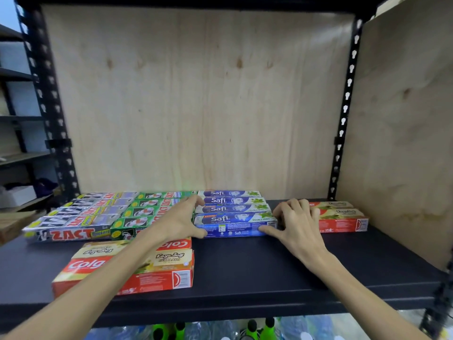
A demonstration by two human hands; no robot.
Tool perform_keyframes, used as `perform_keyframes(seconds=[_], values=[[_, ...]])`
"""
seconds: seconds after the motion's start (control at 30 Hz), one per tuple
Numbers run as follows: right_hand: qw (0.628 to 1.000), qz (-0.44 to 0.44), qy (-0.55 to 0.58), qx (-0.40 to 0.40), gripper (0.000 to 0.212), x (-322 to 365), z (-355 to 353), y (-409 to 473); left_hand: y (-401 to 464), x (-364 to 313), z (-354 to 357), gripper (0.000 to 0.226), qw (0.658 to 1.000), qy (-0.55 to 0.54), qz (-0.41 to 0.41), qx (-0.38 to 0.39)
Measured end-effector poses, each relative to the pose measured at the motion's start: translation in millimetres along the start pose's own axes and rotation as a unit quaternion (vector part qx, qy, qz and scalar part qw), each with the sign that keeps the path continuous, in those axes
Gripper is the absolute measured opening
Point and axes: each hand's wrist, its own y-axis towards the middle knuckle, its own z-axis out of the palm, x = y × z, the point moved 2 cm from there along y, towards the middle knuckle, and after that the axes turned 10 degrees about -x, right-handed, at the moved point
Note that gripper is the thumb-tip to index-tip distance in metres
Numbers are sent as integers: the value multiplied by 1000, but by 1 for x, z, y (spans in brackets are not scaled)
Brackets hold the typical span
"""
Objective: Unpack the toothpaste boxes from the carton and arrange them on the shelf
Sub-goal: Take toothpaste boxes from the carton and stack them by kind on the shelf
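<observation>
A dark shelf [245,271] runs across the lower half of the frame, backed by a pale plywood panel [196,99] and framed by black slotted uprights at left and right.

Toothpaste boxes lie flat in rows along the back of the shelf. At lower left centre are four silver Zact boxes [73,220], and just right of them four green boxes [147,212]. In the middle sits a row of four blue Safi boxes [232,212], side by side and touching. At right of centre are two red Colgate boxes [343,217]. Nearer the front edge, at lower left, two more red Colgate boxes [127,268] lie side by side, partly hidden under the left forearm.

Both bare arms reach in from the bottom corners of the frame. The left hand [179,219] rests at the left end of the Safi row, its fingers along the ends of the boxes and its thumb on the front face of the nearest one. The right hand [296,222] mirrors it at the right end, fingers curled over the box ends, thumb on the front face. Each grip is clamped on the Safi row from its own side.

Below the shelf, at the bottom of the frame, are clear plastic bottles [201,330] and green caps [252,327].
</observation>
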Motion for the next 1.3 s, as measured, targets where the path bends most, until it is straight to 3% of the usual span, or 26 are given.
perform_keyframes(seconds=[0.2,0.4,0.67,0.8,1.03,1.13,1.3], values=[[998,44,35,17,72,-11,0,-3,5,-8,6,89,999,-39,29,17],[992,108,56,32,105,-54,-23,1,17,-77,35,100,992,-84,88,-14],[984,164,21,72,108,-132,-39,4,48,-148,91,113,994,-37,106,10],[978,186,4,96,115,-155,-35,2,63,-157,102,100,994,-15,107,18],[962,208,132,121,131,-168,-27,9,81,-153,104,86,991,-60,94,69],[961,200,140,130,129,-168,-21,15,91,-150,102,85,993,-45,79,69],[952,183,166,178,116,-166,2,32,109,-145,102,53,994,-30,67,77]])
